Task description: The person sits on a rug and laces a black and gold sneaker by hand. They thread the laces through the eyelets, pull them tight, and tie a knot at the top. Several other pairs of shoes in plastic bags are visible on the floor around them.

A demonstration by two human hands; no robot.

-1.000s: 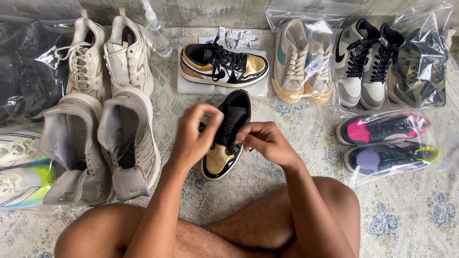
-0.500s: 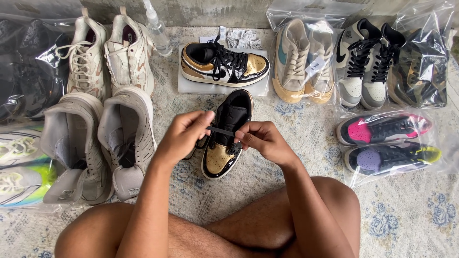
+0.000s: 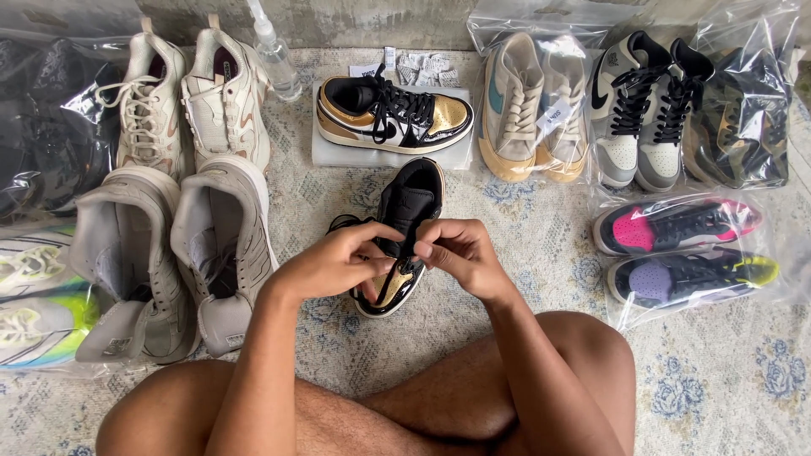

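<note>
Two bare knees frame the bottom of the view, crossed on a patterned rug (image 3: 718, 371). Just beyond them, the left hand (image 3: 338, 263) and right hand (image 3: 460, 257) meet over a black-and-gold shoe (image 3: 404, 232) that lies on the rug with its toe toward the person. Both hands are closed in a pinch: the fingertips of each hold a black lace (image 3: 397, 253) over the shoe's middle, the left thumb pressing against the shoe's side. Beyond the heel, the matching shoe (image 3: 393, 116) lies on its side, laced, on a grey pad (image 3: 334, 154). Left of the hands, two grey shoes (image 3: 169, 253) lie side by side, with two cream shoes (image 3: 182, 97) farther off and bagged bright shoes (image 3: 38, 295) at the edge. Right of the hands, a clear bag holds a pink-lined and a purple-lined shoe (image 3: 680, 249); farther off lie bagged tan shoes (image 3: 528, 105) and grey high-tops (image 3: 646, 105). A clear spray bottle (image 3: 274, 55) stands by the wall.
</note>
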